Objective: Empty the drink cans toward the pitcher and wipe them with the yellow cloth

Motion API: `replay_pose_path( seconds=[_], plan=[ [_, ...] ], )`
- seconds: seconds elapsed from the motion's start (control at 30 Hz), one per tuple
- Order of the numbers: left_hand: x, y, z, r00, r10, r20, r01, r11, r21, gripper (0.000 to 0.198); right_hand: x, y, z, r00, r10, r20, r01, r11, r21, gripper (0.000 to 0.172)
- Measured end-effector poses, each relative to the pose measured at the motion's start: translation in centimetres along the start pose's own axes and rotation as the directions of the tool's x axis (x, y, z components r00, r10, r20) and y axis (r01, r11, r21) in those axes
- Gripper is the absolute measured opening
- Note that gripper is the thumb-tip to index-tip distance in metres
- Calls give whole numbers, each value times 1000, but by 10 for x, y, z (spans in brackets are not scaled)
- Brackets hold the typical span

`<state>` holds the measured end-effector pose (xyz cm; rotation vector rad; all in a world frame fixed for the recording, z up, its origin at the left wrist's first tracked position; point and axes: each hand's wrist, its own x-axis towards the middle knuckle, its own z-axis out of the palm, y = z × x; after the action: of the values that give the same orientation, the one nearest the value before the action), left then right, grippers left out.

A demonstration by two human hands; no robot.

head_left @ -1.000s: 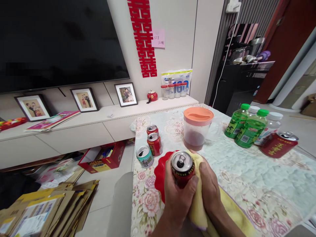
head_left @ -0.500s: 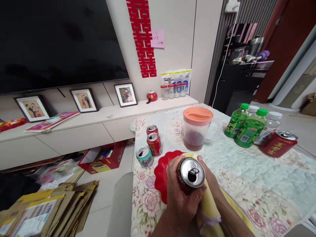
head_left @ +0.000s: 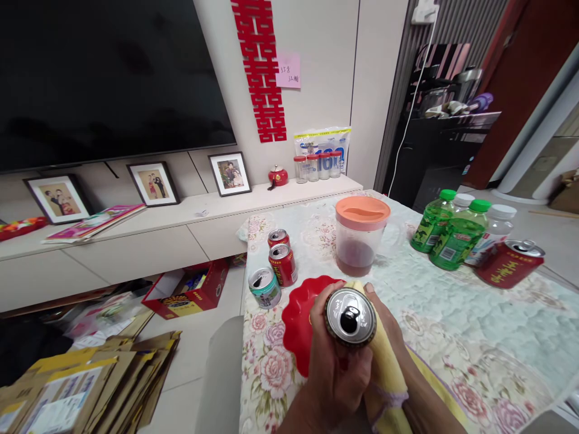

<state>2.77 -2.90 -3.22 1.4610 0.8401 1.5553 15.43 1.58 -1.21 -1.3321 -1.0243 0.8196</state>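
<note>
My left hand (head_left: 332,367) is wrapped round an opened drink can (head_left: 338,301), its silver top facing up toward me. On the can's right side, my right hand (head_left: 384,313) presses a yellow cloth (head_left: 384,364) with a purple edge against it; most of those fingers are hidden behind can and cloth. Beneath and left of the hands lies a red scalloped plate (head_left: 298,325), partly covered by them. Beyond it stand a teal can (head_left: 266,292) and two red cans, the nearer red can (head_left: 284,268) in front of the farther red can (head_left: 277,237).
A clear pitcher (head_left: 355,247) with an orange lid and brownish liquid stands behind the plate. To the right are green bottles (head_left: 452,241), white-capped bottles (head_left: 500,226) and a large red can (head_left: 511,265). A flowered cloth covers the table (head_left: 266,392); flattened cardboard (head_left: 85,386) lies at left.
The can has turned slightly in my left hand, its opening and tab now at a different angle. My right hand and the cloth have shifted slightly.
</note>
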Motion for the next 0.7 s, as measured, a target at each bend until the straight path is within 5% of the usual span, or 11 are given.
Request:
replay_pose_path(
  seconds=[0.27, 0.43, 0.53, 0.63, 0.7],
  plan=[
    [20, 11, 9, 976, 75, -203, -82, 996, -26, 58, -16, -4, 5, 996, -78, 46, 79, 997, -23, 61],
    [24, 4, 6, 928, -38, -370, 30, 999, -27, 70, -32, -1, 7, 972, -235, -11, 233, 966, -110, 53],
    [23, 5, 4, 907, -143, -395, 130, 990, -59, 77, -42, 0, 4, 908, -418, -9, 416, 905, -92, 42],
    [22, 7, 3, 901, -175, -397, 177, 984, -32, 77, -46, 3, 4, 795, -604, 61, 607, 792, -66, 48],
    [22, 7, 3, 911, -119, -394, 137, 991, 16, 77, -44, 7, 7, 798, -599, 59, 602, 796, -61, 49]
  ],
)
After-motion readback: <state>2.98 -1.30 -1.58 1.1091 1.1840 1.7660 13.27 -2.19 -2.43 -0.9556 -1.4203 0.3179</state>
